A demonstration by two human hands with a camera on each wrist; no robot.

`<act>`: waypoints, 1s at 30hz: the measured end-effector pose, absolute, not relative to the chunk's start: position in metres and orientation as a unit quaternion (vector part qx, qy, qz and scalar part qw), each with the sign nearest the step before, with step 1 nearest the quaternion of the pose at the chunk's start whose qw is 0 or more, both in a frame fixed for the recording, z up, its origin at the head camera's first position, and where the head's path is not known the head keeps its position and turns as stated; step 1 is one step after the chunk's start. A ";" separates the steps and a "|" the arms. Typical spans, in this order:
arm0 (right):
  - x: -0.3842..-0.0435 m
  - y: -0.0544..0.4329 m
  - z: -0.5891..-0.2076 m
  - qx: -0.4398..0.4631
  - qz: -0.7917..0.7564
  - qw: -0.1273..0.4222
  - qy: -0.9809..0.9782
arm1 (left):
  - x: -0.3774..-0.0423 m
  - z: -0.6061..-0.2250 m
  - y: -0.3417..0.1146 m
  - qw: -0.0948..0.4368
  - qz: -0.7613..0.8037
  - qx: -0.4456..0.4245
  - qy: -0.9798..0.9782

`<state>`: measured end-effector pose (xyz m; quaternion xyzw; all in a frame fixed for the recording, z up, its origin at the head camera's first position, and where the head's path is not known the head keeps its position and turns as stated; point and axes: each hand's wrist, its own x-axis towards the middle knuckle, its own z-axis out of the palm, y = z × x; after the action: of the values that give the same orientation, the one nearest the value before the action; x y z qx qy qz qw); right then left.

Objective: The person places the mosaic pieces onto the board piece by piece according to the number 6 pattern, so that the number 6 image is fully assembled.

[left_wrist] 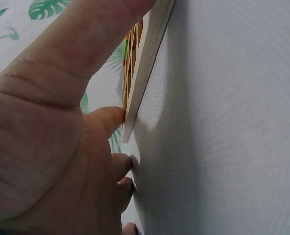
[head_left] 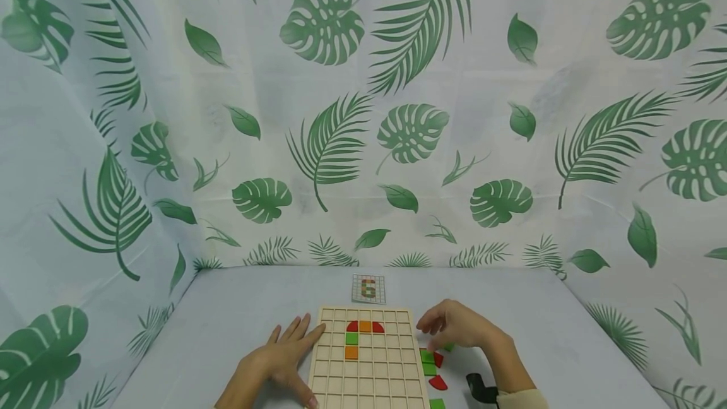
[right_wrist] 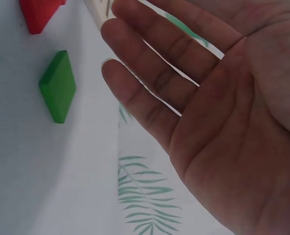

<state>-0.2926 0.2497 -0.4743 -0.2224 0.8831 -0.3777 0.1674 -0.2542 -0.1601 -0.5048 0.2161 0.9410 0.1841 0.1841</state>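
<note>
A wooden grid board lies on the table. In its upper part sit two red quarter-round pieces with an orange square between them. Below, a green square sits above another orange square. My left hand spreads along the board's left edge, index fingertip and thumb touching it. My right hand hovers just off the right edge, over loose pieces, fingers loosely bent and nothing visible in them. A green piece lies below its fingers in the right wrist view.
Beyond the board lies a pattern card with a coloured figure on a grid. Loose green squares and a red quarter-round piece lie along the board's right side. A leaf-print cloth hangs behind the table.
</note>
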 end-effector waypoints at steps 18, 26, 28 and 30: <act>-0.292 0.239 -0.486 -0.227 -0.330 0.201 0.894 | -0.257 -0.507 -0.160 0.188 0.180 0.210 0.943; -0.292 0.237 -0.488 -0.243 -0.338 0.215 0.884 | -0.257 -0.507 -0.160 0.186 0.184 0.209 0.942; -0.292 0.236 -0.487 -0.245 -0.340 0.216 0.882 | -0.257 -0.508 -0.160 0.186 0.186 0.208 0.942; -0.291 0.236 -0.487 -0.244 -0.343 0.218 0.880 | -0.257 -0.508 -0.160 0.187 0.187 0.208 0.942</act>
<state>-0.2909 0.2356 -0.4865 -0.2441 0.8803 -0.3435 0.2180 -0.2566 -0.1604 -0.5078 0.2083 0.9418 0.1868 0.1866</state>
